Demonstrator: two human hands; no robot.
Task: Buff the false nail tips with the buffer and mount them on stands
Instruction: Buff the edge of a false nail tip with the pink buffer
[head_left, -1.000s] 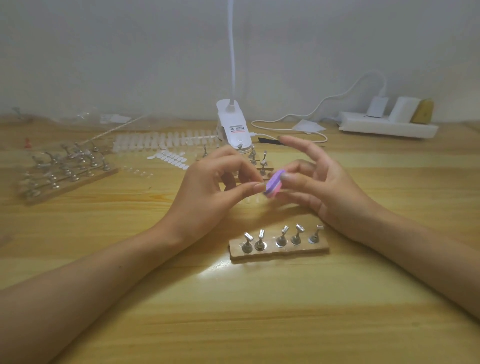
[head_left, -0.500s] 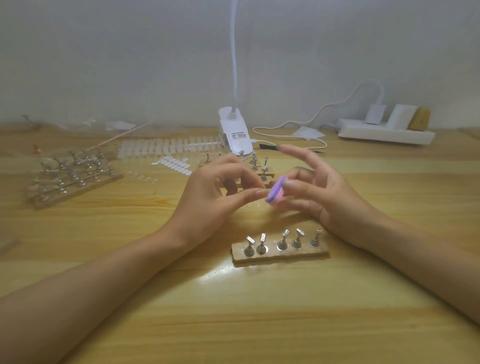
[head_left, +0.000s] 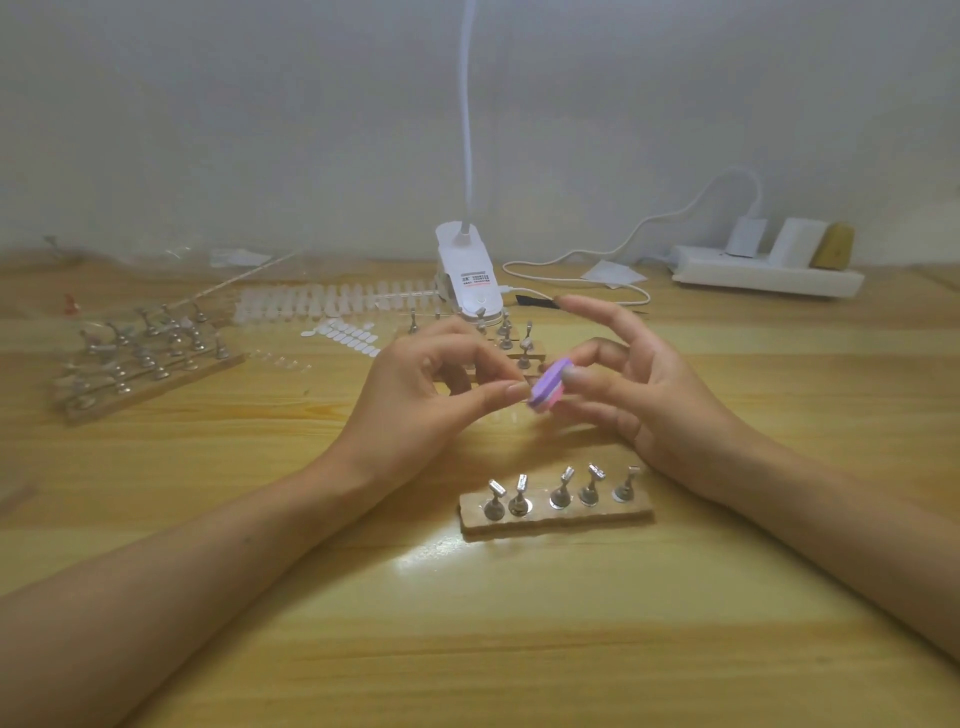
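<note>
Buffer (head_left: 544, 388), long axis rising toward far right, pinched by right hand (head_left: 660, 410); left hand (head_left: 415, 400) pinched beside it, contents unclear.

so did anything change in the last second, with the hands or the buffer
Almost nothing. The right hand keeps hold of the purple buffer and the left hand keeps its fingertips pinched at the buffer's edge; what they pinch is too small to see. No stroke shows. The stand in front has not moved. Only the view shifted slightly.

Left hand (head_left: 415, 400), right hand (head_left: 644, 400): pinch grips.
</note>
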